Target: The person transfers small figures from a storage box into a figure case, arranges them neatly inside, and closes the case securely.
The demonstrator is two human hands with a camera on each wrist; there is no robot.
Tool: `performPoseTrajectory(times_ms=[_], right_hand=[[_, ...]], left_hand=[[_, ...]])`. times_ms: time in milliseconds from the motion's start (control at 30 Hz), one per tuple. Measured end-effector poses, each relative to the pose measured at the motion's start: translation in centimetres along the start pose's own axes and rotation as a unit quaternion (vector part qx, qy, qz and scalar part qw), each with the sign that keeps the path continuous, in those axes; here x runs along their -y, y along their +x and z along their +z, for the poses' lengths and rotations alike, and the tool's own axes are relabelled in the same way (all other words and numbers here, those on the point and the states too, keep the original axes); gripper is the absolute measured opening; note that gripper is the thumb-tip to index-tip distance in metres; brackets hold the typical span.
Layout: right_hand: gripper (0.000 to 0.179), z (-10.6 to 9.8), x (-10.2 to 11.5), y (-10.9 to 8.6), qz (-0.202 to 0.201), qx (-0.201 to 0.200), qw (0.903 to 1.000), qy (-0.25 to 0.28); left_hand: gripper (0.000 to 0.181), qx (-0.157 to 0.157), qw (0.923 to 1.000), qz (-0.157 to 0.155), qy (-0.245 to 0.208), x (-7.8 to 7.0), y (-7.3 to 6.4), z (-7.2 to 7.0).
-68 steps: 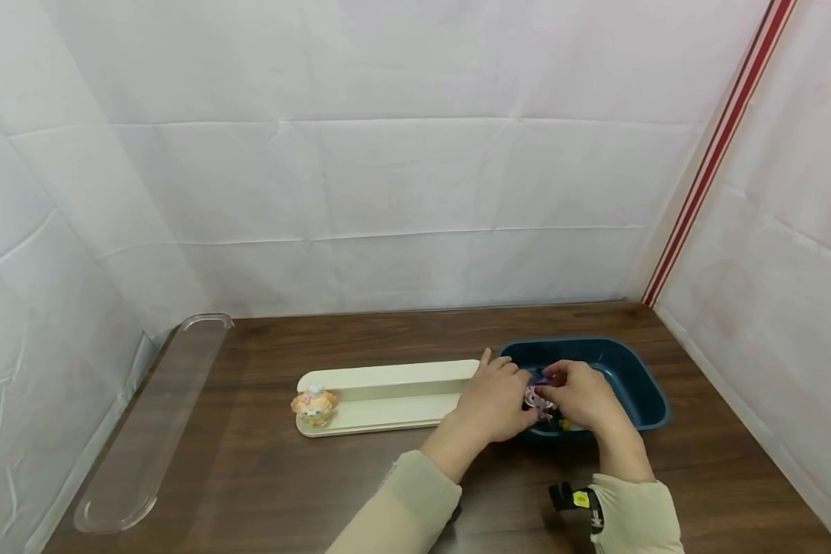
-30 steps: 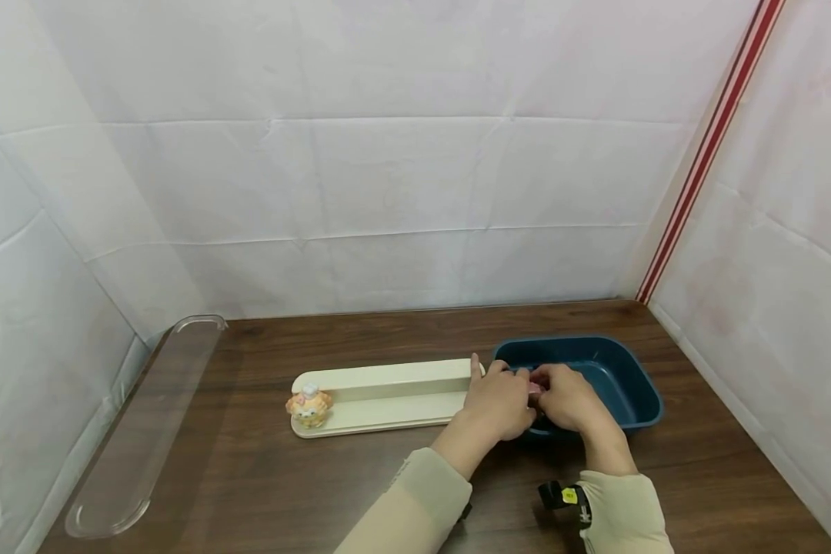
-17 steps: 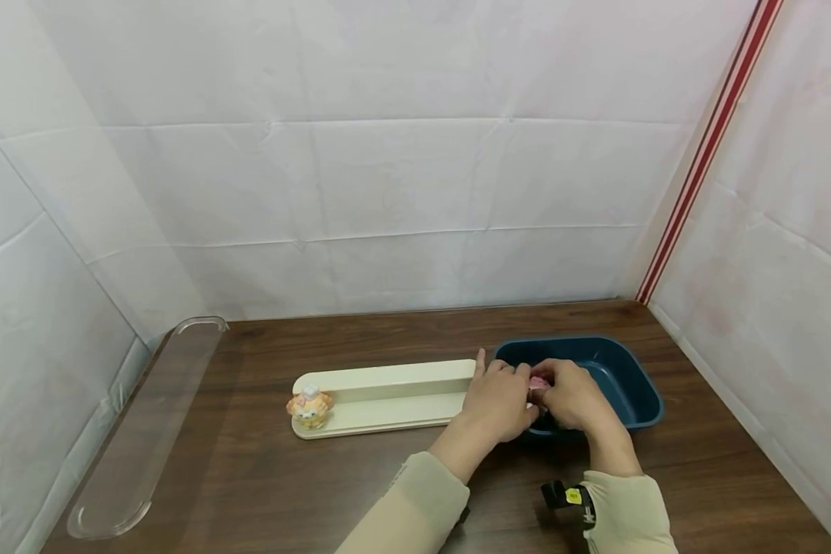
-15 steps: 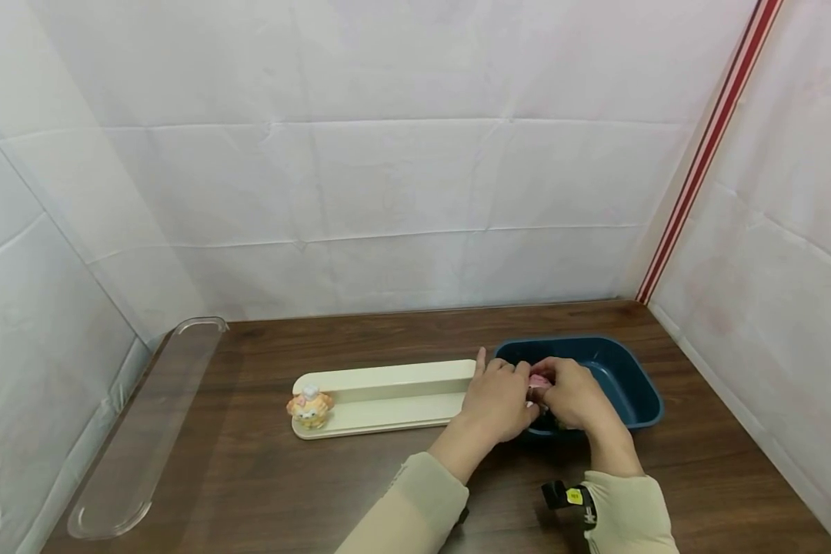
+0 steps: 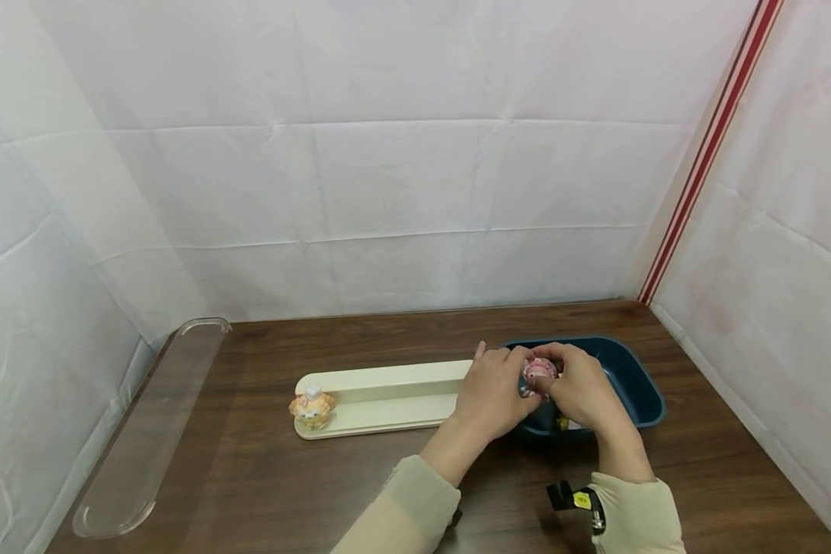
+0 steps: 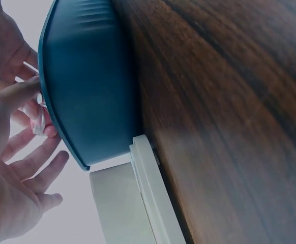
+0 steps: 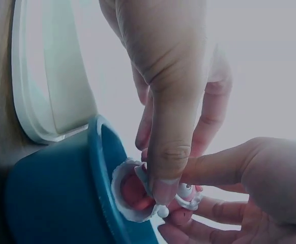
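A small pink figurine [image 5: 540,370] with a white frilly edge is held between both hands, just above the left part of the blue basin [image 5: 626,369]. My right hand [image 5: 583,387] pinches it from the right. From the left, my left hand [image 5: 490,391] has its thumb and fingertips on it. In the right wrist view the figurine [image 7: 134,194] shows its frilled rim over the basin wall [image 7: 56,188], with a thumb pressed on it. Fingers cover much of it. Something small and yellow [image 5: 563,423] lies lower in the basin, partly hidden by the right hand.
Left of the basin lies a long cream tray [image 5: 388,378]. An orange figurine with a white top [image 5: 312,408] sits at its left end. A long clear plastic cover [image 5: 155,427] lies along the table's left edge. White sheeting [image 5: 388,177] encloses the back and sides.
The pink figurine has come up from inside the basin and now shows between the fingertips. Both hands have risen slightly. The orange figurine has stayed on the tray.
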State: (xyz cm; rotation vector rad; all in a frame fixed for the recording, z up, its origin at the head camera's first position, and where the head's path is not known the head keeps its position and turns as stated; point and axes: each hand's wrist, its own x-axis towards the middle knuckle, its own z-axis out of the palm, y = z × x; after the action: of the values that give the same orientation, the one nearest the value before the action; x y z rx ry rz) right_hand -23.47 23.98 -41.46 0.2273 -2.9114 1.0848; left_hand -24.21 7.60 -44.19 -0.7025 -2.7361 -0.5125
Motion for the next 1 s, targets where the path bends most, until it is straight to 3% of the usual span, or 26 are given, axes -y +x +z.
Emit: performPoseTrajectory(times_ms=[267, 467, 733, 1000], right_hand=[[0.042, -0.1, 0.8, -0.3, -0.031, -0.025, 0.9991, 0.011], [0.041, 0.1, 1.4, -0.5, -0.059, -0.036, 0.9974, 0.02], [0.042, 0.7, 2.1, -0.3, -0.115, -0.04, 0.9924, 0.015], [0.041, 1.8, 3.0, -0.1, -0.158, -0.03, 0.9869, 0.007]], left_hand=[[0.061, -0.007, 0.9964, -0.01, -0.083, 0.6, -0.6, -1.0], [0.058, -0.012, 0.9901, 0.018, -0.138, 1.6, -1.3, -1.9], [0.04, -0.006, 0.9827, 0.063, -0.174, 3.4, -2.4, -3.4], [0.026, -0.026, 0.9795, 0.046, -0.194, 4.4, -3.2, -4.1]])
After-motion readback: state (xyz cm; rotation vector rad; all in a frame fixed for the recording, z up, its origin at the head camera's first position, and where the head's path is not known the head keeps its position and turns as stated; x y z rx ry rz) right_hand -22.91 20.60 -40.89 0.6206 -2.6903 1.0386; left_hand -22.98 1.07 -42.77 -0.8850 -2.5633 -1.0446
